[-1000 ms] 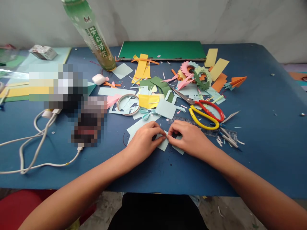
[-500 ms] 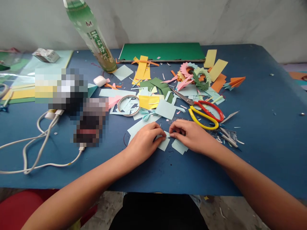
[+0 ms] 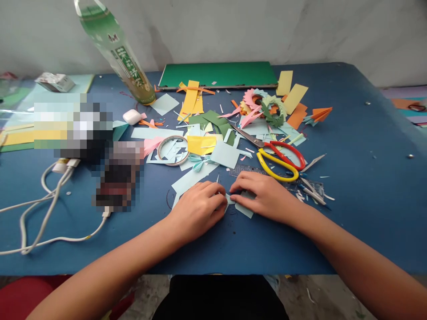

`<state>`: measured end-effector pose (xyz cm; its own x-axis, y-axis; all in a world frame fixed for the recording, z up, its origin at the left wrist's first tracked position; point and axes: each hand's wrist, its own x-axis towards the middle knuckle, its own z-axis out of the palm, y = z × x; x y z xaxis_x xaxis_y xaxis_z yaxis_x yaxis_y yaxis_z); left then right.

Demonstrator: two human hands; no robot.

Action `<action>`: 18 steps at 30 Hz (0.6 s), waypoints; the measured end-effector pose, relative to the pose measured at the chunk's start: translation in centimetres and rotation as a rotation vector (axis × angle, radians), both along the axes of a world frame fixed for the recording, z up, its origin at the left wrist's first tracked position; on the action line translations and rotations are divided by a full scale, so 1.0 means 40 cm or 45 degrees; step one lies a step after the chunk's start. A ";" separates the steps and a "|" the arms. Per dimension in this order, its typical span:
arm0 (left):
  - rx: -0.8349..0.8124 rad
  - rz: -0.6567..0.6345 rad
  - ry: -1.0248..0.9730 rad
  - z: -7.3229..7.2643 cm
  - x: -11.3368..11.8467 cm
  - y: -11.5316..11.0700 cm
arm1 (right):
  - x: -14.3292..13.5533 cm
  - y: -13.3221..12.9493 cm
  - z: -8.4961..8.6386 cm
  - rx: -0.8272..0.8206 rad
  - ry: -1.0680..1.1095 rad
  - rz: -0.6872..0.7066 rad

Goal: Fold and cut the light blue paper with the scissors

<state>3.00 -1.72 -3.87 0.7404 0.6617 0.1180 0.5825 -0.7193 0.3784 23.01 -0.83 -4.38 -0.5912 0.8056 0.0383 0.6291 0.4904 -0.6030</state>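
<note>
My left hand [image 3: 199, 207] rests low over the table, fingers curled and closed on a small piece of light blue paper [image 3: 229, 199]. Most of that paper is hidden under the fingers. From the other side, my right hand [image 3: 263, 195] pinches the paper's right end between thumb and fingertips. Below the right thumb lies another light blue paper piece [image 3: 245, 211], partly covered by the hand. Scissors [image 3: 278, 160] with one red and one yellow handle lie just beyond my right hand. Larger light blue sheets [image 3: 191, 178] are beyond my left hand.
Paper scraps, a tape roll [image 3: 172, 151] and folded paper rings [image 3: 273, 110] cover the table's middle. A green board [image 3: 218, 74] lies by the wall. On the left are a drink bottle [image 3: 115, 53], a blurred phone [image 3: 118, 175] and white cables [image 3: 43, 222]. Pens [image 3: 313, 193] lie right.
My left fingers have curled further over the paper, covering more of it. Both hands sit slightly lower and closer to the paper between them. The whole view has shifted a little.
</note>
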 end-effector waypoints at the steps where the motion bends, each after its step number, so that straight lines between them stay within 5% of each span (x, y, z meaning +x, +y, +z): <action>1: -0.009 -0.009 0.013 0.001 0.001 -0.002 | 0.002 -0.003 -0.001 0.019 -0.006 0.033; 8: -0.032 -0.076 0.143 0.013 0.006 -0.018 | 0.005 -0.013 0.004 0.137 -0.069 0.287; 18: -0.338 0.055 0.033 0.012 -0.009 -0.004 | 0.001 -0.030 0.012 0.120 -0.121 0.211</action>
